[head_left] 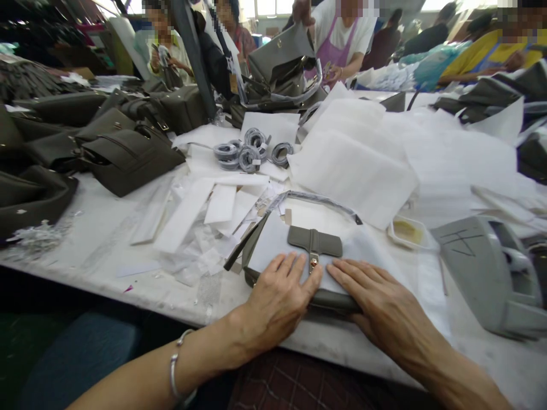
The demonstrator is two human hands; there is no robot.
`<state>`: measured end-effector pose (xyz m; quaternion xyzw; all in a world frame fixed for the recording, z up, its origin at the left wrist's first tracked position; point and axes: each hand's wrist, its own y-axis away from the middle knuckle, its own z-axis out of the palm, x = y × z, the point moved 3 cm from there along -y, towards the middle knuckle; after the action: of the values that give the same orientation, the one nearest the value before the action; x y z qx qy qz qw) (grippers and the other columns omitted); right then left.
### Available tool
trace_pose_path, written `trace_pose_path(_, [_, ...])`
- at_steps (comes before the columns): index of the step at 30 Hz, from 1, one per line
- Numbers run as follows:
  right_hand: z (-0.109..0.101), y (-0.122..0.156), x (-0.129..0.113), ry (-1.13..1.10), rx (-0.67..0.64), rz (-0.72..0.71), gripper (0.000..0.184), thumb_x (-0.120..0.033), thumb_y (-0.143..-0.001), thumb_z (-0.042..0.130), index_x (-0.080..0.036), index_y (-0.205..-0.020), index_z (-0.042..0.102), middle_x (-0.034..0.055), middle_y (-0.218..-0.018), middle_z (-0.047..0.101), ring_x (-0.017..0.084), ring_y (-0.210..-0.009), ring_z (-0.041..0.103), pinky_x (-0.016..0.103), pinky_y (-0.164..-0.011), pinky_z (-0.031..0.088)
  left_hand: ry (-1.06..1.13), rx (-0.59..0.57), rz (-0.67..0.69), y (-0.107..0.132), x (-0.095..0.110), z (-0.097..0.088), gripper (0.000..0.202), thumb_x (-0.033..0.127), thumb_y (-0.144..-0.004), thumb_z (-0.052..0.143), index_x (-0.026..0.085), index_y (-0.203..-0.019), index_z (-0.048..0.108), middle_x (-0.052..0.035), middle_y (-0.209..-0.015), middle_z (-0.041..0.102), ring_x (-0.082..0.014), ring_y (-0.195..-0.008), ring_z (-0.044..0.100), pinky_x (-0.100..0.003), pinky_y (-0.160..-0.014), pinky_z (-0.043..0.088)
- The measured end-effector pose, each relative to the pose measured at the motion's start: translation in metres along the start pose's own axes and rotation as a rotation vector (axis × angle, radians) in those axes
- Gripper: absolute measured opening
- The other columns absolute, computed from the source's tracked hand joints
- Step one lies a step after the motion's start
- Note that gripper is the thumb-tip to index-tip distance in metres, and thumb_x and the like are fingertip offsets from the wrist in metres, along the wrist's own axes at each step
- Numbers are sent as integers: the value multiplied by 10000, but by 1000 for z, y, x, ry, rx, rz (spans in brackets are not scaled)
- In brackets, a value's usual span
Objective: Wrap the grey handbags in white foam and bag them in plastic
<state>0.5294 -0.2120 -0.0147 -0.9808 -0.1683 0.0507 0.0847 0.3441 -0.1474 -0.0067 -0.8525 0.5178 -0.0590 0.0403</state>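
Note:
A small olive-grey handbag [333, 300] lies on its back near the table's front edge, its front covered by a pale protective sheet [273, 242]. The flap tab [329, 244] with a metal clasp [314, 261] shows above the sheet. My left hand [282, 293] rests flat on the sheet just left of the clasp, fingers stretched out. On the right side of the bag lies my right hand [376, 293], also flat with fingers extended. Behind the bag arches its plastic-wrapped handle [316, 198]. The bag's underside is hidden.
Olive bags [128, 151] are heaped at left. Coiled wrapped straps [250, 151] and white foam sheets [350, 165] lie behind. A grey tape dispenser [487, 273] and a shallow plastic dish [408, 232] stand at right. A co-worker in a purple apron [337, 34] handles another bag [284, 57].

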Motion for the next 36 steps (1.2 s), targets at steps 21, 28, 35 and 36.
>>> trace_pose_path(21, [38, -27, 41, -5, 161, 122, 657, -5, -736, 515, -143, -1378, 542, 83, -1402, 580, 281, -1309, 491, 472, -1108, 406, -56, -83, 114, -56, -66, -1, 461, 243, -876, 662, 196, -1300, 488, -94, -1110, 655, -249, -1032, 649, -381, -894, 526])
trace_pose_path(28, [37, -39, 37, 71, 155, 131, 628, 42, -733, 451, -148, -1313, 597, 79, -1340, 632, 273, -1226, 565, 465, -1059, 448, -48, 442, 46, -32, -73, 59, 303, 112, -984, 435, 163, -1223, 614, -102, -1220, 683, -193, -1163, 640, -360, -1004, 527])
trace_pose_path(35, [33, -51, 35, 178, 177, 8, 516, 26, -761, 403, -138, -1181, 655, 109, -1112, 726, 267, -1001, 670, 414, -841, 570, -130, 284, 39, -28, -61, 54, 374, 143, -994, 392, 145, -1331, 554, -122, -1360, 603, -210, -1288, 549, -402, -1088, 455])
trace_pose_path(36, [36, -49, 34, 185, 207, -6, 521, 34, -765, 395, -131, -1190, 646, 111, -1137, 719, 269, -1024, 665, 419, -865, 563, -154, 248, 49, -29, -57, 52, 387, 163, -994, 393, 126, -1355, 531, -134, -1390, 577, -225, -1308, 529, -416, -1101, 437])
